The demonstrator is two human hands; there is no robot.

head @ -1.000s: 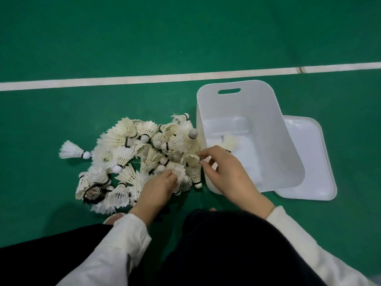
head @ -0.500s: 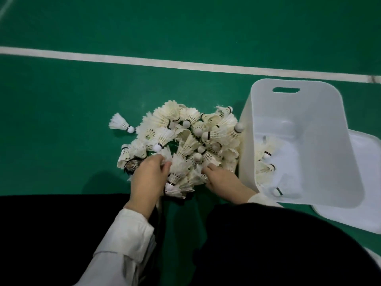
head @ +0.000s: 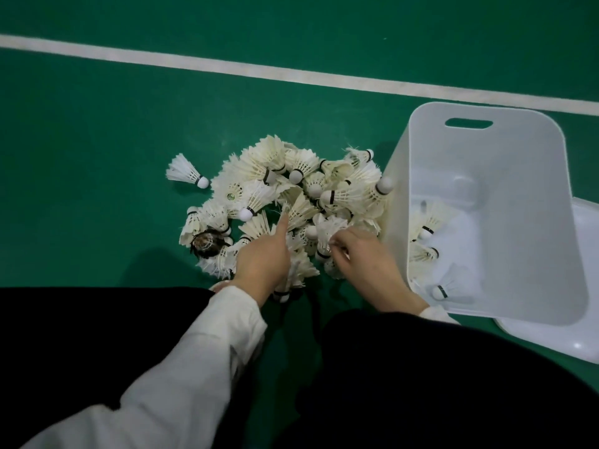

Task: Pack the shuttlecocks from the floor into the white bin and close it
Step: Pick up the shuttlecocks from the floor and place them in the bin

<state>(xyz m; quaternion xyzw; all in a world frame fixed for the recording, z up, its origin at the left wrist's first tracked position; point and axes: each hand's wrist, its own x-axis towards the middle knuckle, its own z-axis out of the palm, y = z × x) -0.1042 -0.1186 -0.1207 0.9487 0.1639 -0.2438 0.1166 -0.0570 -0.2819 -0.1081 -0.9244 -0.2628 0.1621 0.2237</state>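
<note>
Head view: we see the shuttlecock pile (head: 291, 196) on the green floor (head: 97, 157), touching the left wall of the open white bin (head: 518, 176). A few shuttlecocks in the bin (head: 428, 226) lie on its bottom. The lid (head: 583, 325) lies flat at the bin's right, partly hidden by it. Left hand (head: 264, 259) is at the pile's near edge: index finger straight with its tip on feathers, other fingers curled under; we cannot tell whether they hold anything. Right hand (head: 366, 262), near the bin, has fingertips pinched on the feathers of one shuttlecock (head: 327, 233). A lone shuttlecock (head: 184, 171) sits far left of the pile. A white court line (head: 291, 72) crosses the far floor.
</note>
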